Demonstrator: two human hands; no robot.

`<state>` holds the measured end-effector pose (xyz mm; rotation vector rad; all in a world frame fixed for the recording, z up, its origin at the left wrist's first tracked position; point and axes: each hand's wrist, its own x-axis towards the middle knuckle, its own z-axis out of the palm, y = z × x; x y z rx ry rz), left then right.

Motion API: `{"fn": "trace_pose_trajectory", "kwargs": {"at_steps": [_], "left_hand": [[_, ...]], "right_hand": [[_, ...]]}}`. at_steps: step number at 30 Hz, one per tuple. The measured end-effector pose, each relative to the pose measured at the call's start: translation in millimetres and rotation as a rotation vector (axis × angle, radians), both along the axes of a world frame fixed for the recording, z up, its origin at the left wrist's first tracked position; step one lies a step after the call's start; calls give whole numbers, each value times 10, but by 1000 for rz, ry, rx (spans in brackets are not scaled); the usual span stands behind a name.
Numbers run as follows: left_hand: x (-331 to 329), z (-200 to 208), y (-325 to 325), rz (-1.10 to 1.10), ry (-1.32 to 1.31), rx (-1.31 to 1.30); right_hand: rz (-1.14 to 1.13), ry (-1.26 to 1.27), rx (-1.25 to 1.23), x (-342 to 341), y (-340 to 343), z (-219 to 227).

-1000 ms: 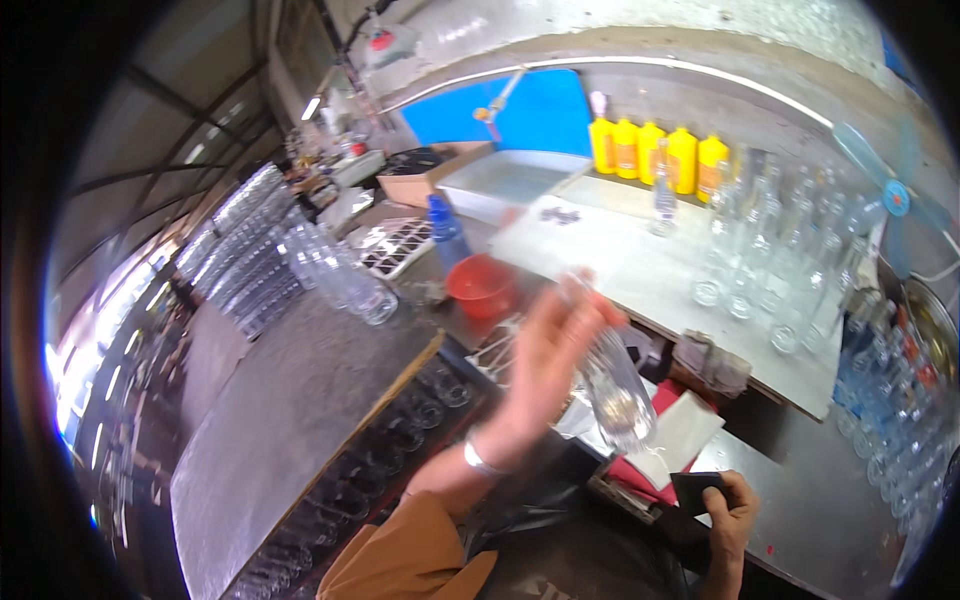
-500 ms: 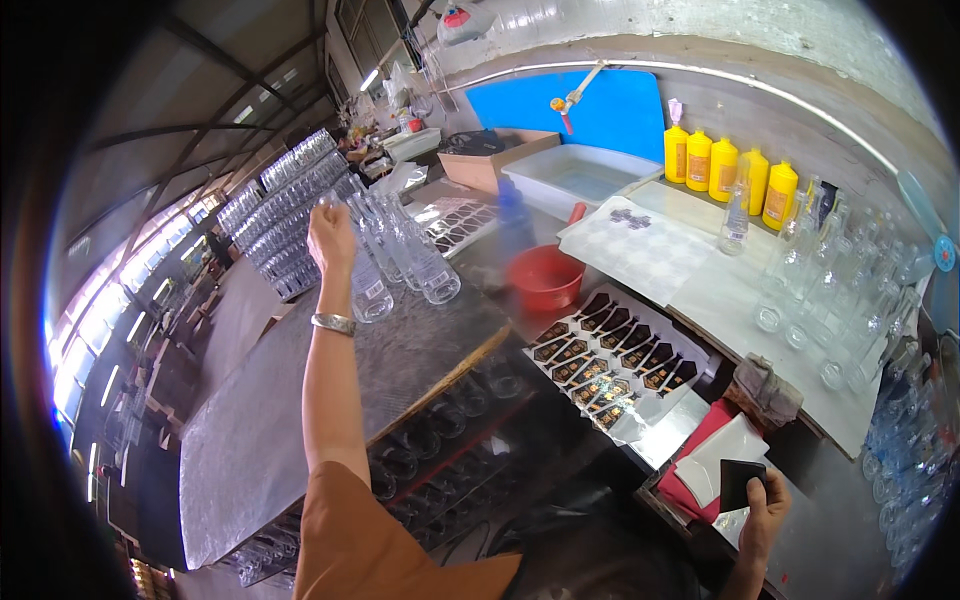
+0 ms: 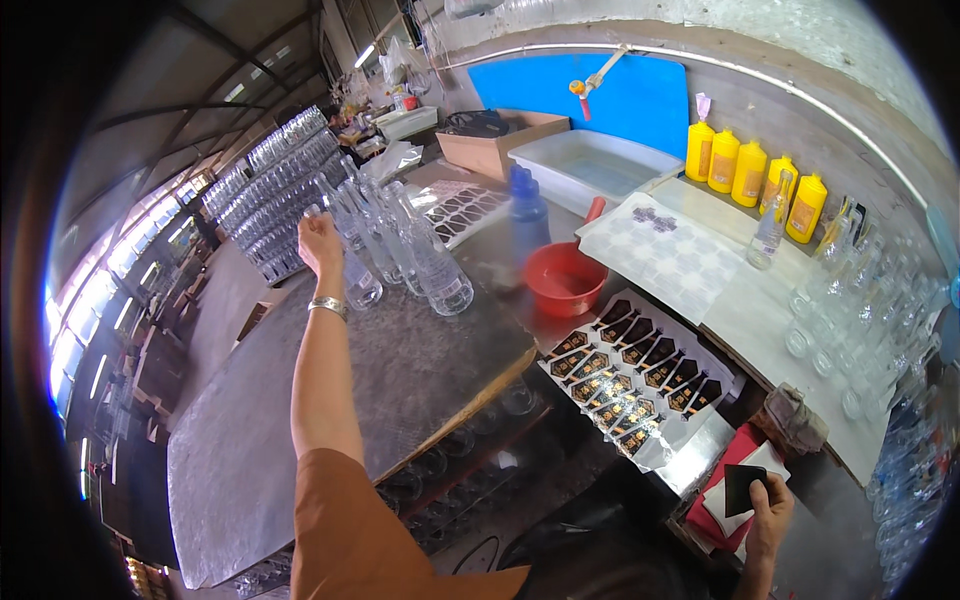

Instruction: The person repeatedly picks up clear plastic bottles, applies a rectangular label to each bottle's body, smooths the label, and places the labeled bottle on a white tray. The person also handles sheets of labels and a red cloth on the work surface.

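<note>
At the far left of the dark table (image 3: 250, 440), my left hand (image 3: 319, 245) is closed at the neck of a clear glass bottle (image 3: 361, 283), which looks upright; my fingers partly hide the neck. Just right of it several more glass bottles (image 3: 446, 285) stand in a group. My right hand (image 3: 770, 508), low on the right, pinches a flat black square piece (image 3: 741, 488) between thumb and fingers. Under that piece lie a folded white cloth (image 3: 768, 462) and a red one (image 3: 738, 455). A sheet of black and gold labels (image 3: 632, 375) lies left of them.
A red basin (image 3: 563, 282) and blue bottles (image 3: 528, 215) stand mid-table. Behind are a white tub (image 3: 600, 170) and yellow bottles (image 3: 748, 175). Many glass bottles (image 3: 840, 310) crowd the right. A crumpled cloth (image 3: 795, 420) sits at the board's edge; stacked bottles (image 3: 275, 195) rise far left.
The view has shifted slightly. My left hand and the bottle at its fingers have moved a little to the left, away from the group. My right hand keeps the black piece.
</note>
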<state>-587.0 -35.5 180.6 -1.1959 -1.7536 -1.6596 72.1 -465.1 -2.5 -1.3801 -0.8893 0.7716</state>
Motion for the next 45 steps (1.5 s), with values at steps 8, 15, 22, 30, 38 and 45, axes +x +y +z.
{"fn": "trace_pose_trajectory", "kwargs": {"at_steps": [8,15,22,30,38,45], "left_hand": [[-343,140,240,301,281,-182],[1883,1078,-443,-35,430,500],[5671,320,-1674,-1145,391,97],[7222,-1501,-1505,-1551,-20,-530],[6900,-1500,-1434,-1748,-321,-442],[5966,-1125,-2458,-2130,-614,-1285]], "right_hand": [[27,9,-39,-42,103,73],[-6,196,-82,261,-115,-43],[-50,347,-21,509,-422,-252],[-229,407,-51,674,-857,-255],[-261,480,43,611,-710,-220],[-112,358,-36,609,-387,212]]}}
